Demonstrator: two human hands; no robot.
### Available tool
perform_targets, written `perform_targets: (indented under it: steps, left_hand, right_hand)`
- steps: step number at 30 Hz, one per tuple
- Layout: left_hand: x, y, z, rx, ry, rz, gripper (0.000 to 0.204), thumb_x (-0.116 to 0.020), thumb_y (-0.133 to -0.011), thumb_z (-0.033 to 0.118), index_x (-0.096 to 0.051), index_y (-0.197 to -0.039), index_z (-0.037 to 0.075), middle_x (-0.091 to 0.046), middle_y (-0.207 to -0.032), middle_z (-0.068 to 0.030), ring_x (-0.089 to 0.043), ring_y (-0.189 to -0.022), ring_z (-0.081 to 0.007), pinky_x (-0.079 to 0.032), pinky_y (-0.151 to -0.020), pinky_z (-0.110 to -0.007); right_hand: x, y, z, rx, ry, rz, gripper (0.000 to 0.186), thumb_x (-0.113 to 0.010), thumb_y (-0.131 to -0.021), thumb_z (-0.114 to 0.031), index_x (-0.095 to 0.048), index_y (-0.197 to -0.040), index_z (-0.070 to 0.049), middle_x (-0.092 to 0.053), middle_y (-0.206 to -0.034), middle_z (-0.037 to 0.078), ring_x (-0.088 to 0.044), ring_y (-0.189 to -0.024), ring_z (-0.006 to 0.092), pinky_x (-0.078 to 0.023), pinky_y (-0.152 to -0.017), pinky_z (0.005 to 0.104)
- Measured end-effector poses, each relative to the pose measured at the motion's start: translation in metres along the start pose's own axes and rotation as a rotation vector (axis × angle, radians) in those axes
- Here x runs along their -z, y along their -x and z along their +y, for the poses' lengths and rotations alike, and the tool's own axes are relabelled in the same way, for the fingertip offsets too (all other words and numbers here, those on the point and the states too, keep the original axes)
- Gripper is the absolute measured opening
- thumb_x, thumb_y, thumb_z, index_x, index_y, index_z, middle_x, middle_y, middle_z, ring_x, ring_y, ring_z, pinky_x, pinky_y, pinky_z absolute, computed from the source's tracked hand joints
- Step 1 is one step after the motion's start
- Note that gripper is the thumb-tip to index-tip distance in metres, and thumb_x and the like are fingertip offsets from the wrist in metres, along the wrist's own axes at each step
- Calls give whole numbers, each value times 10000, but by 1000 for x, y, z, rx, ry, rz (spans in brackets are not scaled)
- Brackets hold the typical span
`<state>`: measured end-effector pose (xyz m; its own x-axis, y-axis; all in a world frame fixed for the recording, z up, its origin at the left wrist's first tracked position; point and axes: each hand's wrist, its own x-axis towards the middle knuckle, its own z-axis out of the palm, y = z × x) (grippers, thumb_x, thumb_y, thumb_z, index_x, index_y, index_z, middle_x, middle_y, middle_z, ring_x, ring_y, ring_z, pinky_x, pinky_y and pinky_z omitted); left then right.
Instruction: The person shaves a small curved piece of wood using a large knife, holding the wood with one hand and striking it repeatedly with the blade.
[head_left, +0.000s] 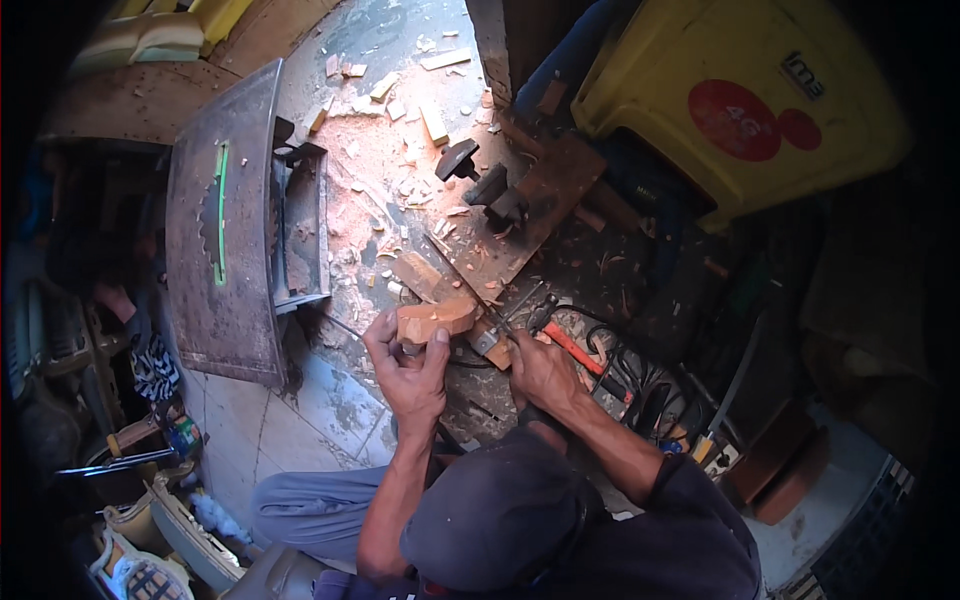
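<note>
My left hand grips a carved, reddish-brown wood block between thumb and fingers, tilted up in front of me. In my closed right hand is a long, thin, dark file, its tip pointing away and to the left. The file passes close to the block's right end; whether they touch I cannot tell. Beneath them lies a wooden plank with a metal fitting near its close end. Beyond the file, a broad wooden board carries dark knob-like pieces.
At left stands a table saw with a green-edged slot. Wood chips and sawdust cover the far floor. An orange-handled tool and tangled cables lie right of my right hand. A yellow plastic panel stands at far right.
</note>
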<state>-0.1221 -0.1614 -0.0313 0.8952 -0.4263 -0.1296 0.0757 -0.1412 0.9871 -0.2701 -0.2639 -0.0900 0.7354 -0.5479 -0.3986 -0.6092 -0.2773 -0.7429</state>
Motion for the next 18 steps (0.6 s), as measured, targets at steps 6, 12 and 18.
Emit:
perform_targets:
  steps: [6,12,18]
  left_hand:
    - [1,-9,30,57,-471,4,569,-783,-930,161,-448,-1372,33,-555,-1170,-111,-593,-1050,-205,-515,-921,-342]
    - [7,2,48,-196,-870,-136,415,-775,-935,287,-667,-1161,-44,-662,-1022,-198,-680,-888,-343,-536,-798,-407]
    - [3,11,39,-119,-854,-52,352,-703,-992,274,-678,-1177,-24,-723,-1008,-224,-723,-911,-361,-551,-804,-421]
  right_hand:
    - [8,-3,3,55,-91,96,259,-582,-1012,-167,-620,-1195,13,-676,-811,301,-689,-797,491,-546,-685,538]
    - [15,0,-24,121,-140,125,313,-564,-1023,-147,-588,-1288,16,-700,-874,293,-707,-799,474,-559,-684,527]
    - [-1,-1,-38,272,-125,266,354,-604,-996,-74,-586,-1333,32,-716,-963,292,-728,-839,449,-587,-704,485]
